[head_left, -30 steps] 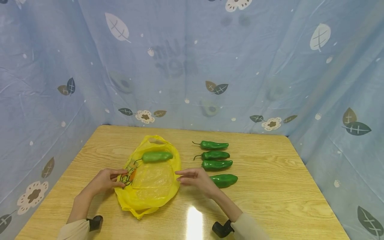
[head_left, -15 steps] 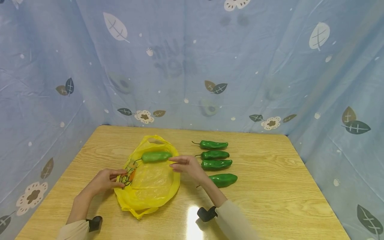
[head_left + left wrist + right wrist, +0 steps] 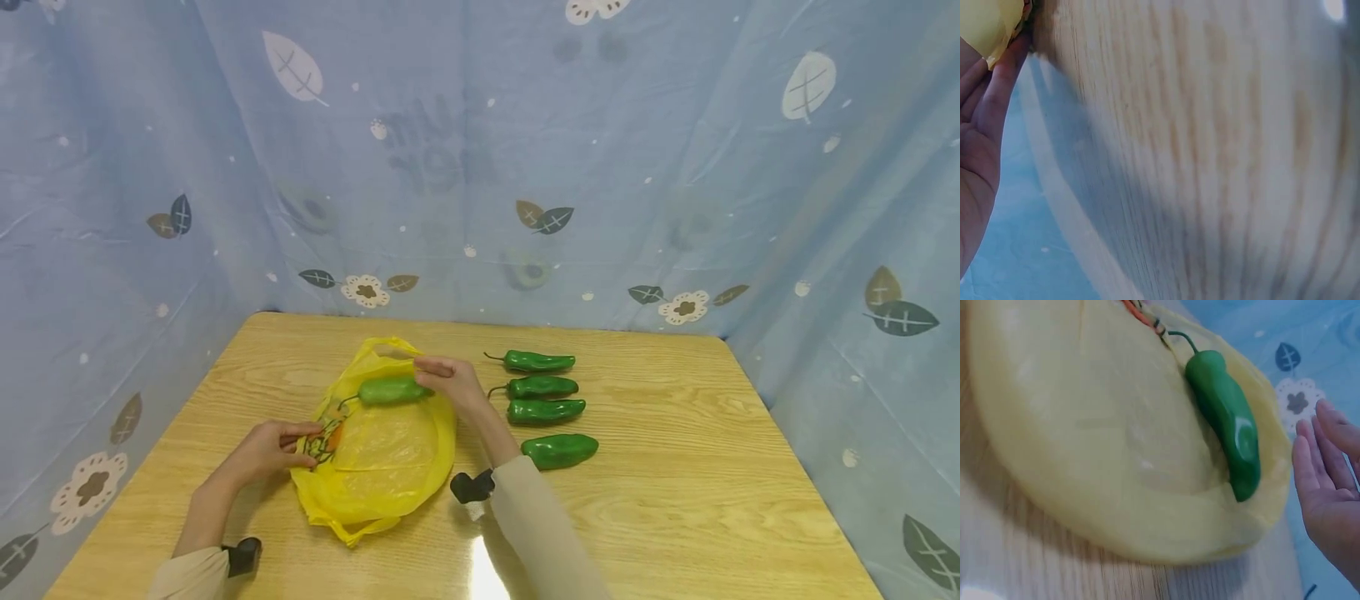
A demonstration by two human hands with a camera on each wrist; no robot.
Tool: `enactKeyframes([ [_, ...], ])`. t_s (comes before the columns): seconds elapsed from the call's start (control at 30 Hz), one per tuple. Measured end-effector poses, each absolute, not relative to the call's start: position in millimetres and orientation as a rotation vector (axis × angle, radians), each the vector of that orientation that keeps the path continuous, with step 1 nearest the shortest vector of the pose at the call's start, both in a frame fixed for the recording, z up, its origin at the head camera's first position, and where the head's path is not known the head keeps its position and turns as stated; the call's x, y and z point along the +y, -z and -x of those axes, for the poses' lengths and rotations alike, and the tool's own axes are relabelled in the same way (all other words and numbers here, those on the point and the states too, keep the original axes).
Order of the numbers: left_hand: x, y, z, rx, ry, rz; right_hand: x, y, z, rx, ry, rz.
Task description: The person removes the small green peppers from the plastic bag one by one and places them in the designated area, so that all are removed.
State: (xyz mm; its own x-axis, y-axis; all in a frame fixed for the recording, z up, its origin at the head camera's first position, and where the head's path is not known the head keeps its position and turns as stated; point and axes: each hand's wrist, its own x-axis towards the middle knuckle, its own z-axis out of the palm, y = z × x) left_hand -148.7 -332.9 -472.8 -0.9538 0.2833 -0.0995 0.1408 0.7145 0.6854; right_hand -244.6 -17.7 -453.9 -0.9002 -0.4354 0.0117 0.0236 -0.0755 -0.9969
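Note:
A yellow plastic bag (image 3: 444,446) lies on the table with its mouth spread wide. One green pepper (image 3: 386,390) rests inside it near the far side, stem pointing left; the right wrist view shows this green pepper (image 3: 1225,419) whole. My left hand (image 3: 258,454) pinches the bag's left edge between thumb and fingers, beside a printed patch. In the left wrist view only part of the left hand (image 3: 985,119) shows. My right hand (image 3: 456,385) is over the bag's far right rim, fingers extended and holding nothing; the right wrist view puts the right hand (image 3: 1332,475) just beyond the rim.
Several green peppers (image 3: 546,410) lie in a column on the wooden table (image 3: 675,467), right of the bag and close to my right forearm. A blue patterned curtain (image 3: 465,167) hangs behind the table and along both sides.
My right hand has moved away from me and slightly left, from the bag's right edge to its far right rim beside the pepper's tip. The left hand keeps its place on the bag.

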Motion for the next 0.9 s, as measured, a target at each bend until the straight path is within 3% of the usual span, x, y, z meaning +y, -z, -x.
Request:
enactKeyframes([
  [0.47,-329.2,473.8,151.6,2.731,-1.061,-0.37,-38.7,474.5,260.5,2.076,2.055,0.447],
  [0.9,-333.5,473.1,150.1,2.717,-1.092,-0.347,-47.8,481.9,261.6,2.419,1.679,0.379],
])
